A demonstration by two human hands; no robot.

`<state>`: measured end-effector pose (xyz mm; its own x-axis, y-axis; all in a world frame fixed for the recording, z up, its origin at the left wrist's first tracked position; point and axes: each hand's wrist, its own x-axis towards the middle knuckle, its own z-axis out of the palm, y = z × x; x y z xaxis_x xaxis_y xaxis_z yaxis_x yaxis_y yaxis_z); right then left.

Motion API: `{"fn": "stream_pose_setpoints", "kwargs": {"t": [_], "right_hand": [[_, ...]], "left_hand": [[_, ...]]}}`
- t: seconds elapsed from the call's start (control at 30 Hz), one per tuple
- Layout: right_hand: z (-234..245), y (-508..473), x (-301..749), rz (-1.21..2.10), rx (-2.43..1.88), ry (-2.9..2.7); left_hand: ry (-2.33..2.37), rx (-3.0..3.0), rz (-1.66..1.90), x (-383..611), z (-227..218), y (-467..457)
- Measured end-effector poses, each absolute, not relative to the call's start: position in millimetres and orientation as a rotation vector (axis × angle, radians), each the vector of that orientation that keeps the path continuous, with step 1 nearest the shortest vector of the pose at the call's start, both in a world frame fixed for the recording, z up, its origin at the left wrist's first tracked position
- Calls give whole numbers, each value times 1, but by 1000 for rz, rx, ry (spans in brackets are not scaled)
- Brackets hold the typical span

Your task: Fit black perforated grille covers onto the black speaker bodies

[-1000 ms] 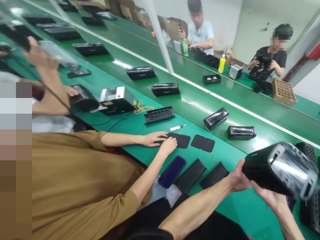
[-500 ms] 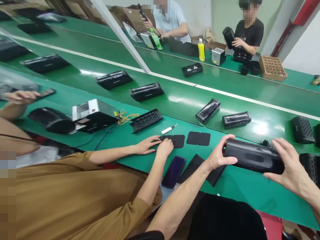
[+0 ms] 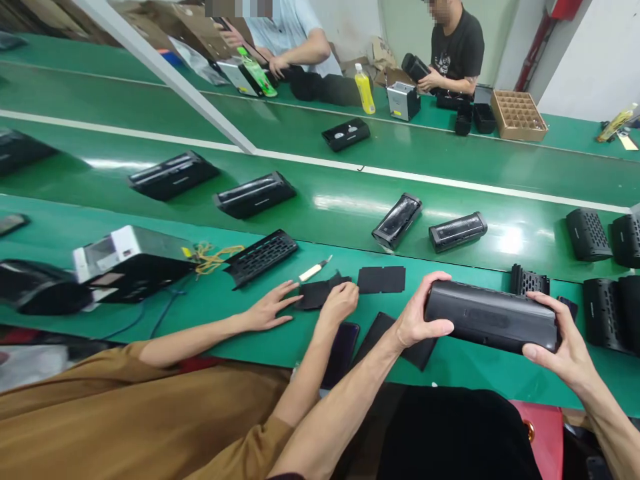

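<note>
Squarely between the person's two hands is a long black casing (image 3: 493, 317), held up over the green bench (image 3: 490, 380) with a smooth, rounded side toward the body. The left hand (image 3: 414, 319) grasps its left end, thumb along the near face and fingers bent over the upper edge. The right hand (image 3: 573, 353) grips the opposite end, thumb at the lower near corner and fingers hooked over the top corner. Just beyond the right fingers stands a small perforated part (image 3: 530, 281), partly hidden by the casing. Farther right of those fingers, dark housings (image 3: 603, 313) stand on the bench. Beyond the left fingers, on the green belt (image 3: 525, 207), lie two glossy black units (image 3: 459, 231), well apart from the hands. Left of the left fingers, a thin black sheet (image 3: 381, 280) lies flat, while a dark panel (image 3: 423, 353) shows beneath the wrist. Farther left of them, a co-worker's hands (image 3: 343, 303) touch another black sheet (image 3: 313, 295); a white-handled knife (image 3: 315, 269) lies just past it, and past that a perforated cover (image 3: 265, 257). Across the belt, well beyond all the fingers, a person in a black shirt (image 3: 457, 43) holds a dark object (image 3: 416, 67)
</note>
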<state>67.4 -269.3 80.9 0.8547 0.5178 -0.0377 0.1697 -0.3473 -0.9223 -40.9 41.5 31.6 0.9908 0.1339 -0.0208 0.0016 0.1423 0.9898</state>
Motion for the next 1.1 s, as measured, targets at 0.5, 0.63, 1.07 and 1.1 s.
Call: {"fn": "stream_pose_setpoints", "kwargs": {"t": [0.5, 0.63, 1.07, 1.1], "right_hand": [[29, -281, 53, 805, -1641, 192], [14, -283, 58, 946, -1598, 391], [-11, -303, 48, 978, -1628, 383], [-12, -303, 48, 993, -1625, 408]], "left_hand": [[469, 1282, -108, -38, -13, 11], [622, 1234, -317, -33, -25, 8], [507, 1168, -375, -36, -38, 16], [475, 1131, -398, -38, -39, 18]]}}
